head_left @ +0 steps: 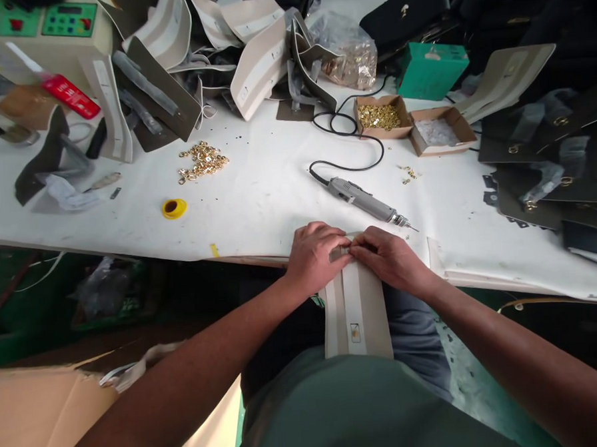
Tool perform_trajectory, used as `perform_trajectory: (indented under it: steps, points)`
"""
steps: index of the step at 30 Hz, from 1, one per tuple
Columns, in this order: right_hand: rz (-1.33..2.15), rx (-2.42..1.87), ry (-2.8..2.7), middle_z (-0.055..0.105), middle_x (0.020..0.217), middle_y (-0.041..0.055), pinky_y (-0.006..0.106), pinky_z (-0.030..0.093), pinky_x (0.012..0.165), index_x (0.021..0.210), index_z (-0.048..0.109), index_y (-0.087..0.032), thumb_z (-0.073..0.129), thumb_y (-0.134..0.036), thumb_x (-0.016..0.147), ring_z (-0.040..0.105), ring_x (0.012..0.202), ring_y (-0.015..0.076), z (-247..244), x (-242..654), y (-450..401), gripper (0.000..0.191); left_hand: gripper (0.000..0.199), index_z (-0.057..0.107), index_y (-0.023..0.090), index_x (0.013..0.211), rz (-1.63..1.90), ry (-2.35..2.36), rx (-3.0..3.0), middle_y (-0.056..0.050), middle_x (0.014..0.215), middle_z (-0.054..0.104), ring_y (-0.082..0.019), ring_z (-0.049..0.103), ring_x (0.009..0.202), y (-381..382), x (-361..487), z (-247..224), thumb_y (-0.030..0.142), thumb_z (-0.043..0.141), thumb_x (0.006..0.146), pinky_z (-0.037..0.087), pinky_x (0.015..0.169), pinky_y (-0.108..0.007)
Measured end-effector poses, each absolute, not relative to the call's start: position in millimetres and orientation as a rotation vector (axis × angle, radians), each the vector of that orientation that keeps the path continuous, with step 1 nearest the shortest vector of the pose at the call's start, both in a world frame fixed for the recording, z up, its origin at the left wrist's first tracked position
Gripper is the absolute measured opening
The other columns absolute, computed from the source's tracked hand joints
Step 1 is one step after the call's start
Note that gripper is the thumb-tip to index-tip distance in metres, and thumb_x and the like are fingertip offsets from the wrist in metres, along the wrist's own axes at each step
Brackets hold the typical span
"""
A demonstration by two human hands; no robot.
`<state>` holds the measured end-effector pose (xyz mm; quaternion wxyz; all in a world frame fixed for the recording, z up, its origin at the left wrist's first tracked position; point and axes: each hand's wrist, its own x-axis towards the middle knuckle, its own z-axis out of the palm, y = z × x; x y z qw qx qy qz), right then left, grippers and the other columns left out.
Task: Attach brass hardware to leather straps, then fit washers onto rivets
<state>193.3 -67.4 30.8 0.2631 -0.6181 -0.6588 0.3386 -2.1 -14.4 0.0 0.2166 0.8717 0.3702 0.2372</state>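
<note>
A beige bag panel (pixel 360 307) with a paler strip down its middle lies between my body and the table edge, partly on my lap. My left hand (pixel 317 252) is closed around the panel's far end at the table edge. Fingertips of my right hand (pixel 385 255) are pinched together at the same end, meeting the left fingers; any small piece between them is too hidden to make out. Just beyond my hands, a grey electric screwdriver (pixel 364 199) lies on the white table (pixel 266 185), its bit pointing right toward a few small gold pieces (pixel 408 174).
Gold metal rings (pixel 204 160) are heaped at left, near a yellow tape roll (pixel 174 208). Small cardboard boxes (pixel 384 117) of fittings stand at the back beside a green box (pixel 431 70). Bag panels (pixel 262 55) pile up behind; dark ones (pixel 537 194) cover the right side. A black cord (pixel 343 118) loops across.
</note>
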Motion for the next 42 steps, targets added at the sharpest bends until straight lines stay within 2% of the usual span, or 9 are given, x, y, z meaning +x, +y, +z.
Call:
perform_trajectory:
  steps: [8,18,33,38,42]
  points:
    - [0.840,-1.719,-1.779,0.065,0.087,-0.0013,0.029,0.044,0.078,0.087,0.069,-0.025,0.062,-0.028,0.091,0.061,0.084,0.0164,27,188,-68,0.008,0.023,0.071,0.028,0.103,0.678,1.016,2.419,0.002,0.121,0.073,-0.026,0.053,0.121,-14,-3,-1,0.043,0.075,0.086,0.039,0.100,-0.046]
    - [0.873,-1.868,-1.671,0.069,0.080,-0.0017,0.030,0.043,0.069,0.079,0.070,-0.024,0.066,-0.029,0.085,0.062,0.075,0.0164,31,183,-64,0.010,0.025,0.070,0.027,0.105,0.663,1.024,2.409,0.002,0.121,0.073,-0.026,0.053,0.121,-14,-2,0,0.041,0.077,0.085,0.038,0.100,-0.045]
    - [1.059,-1.922,-1.678,0.065,0.068,-0.0031,0.028,0.038,0.060,0.078,0.071,-0.022,0.069,-0.035,0.081,0.052,0.062,0.0134,36,192,-52,0.014,0.025,0.070,0.028,0.105,0.643,1.030,2.409,0.001,0.121,0.073,-0.026,0.053,0.122,-14,0,1,0.042,0.075,0.085,0.037,0.100,-0.046]
    - [0.951,-1.785,-1.789,0.068,0.082,0.0012,0.030,0.043,0.068,0.083,0.071,-0.022,0.064,-0.036,0.086,0.058,0.073,0.0168,31,195,-57,0.016,0.023,0.070,0.028,0.103,0.640,1.042,2.391,0.000,0.119,0.074,-0.027,0.053,0.122,-15,-1,0,0.043,0.074,0.086,0.037,0.100,-0.046]
    - [0.896,-1.709,-1.818,0.068,0.085,0.0021,0.031,0.045,0.075,0.085,0.073,-0.023,0.063,-0.034,0.088,0.061,0.080,0.0181,28,195,-61,0.015,0.024,0.069,0.028,0.104,0.634,1.030,2.395,0.000,0.120,0.074,-0.027,0.052,0.123,-15,-1,1,0.042,0.075,0.085,0.037,0.101,-0.046]
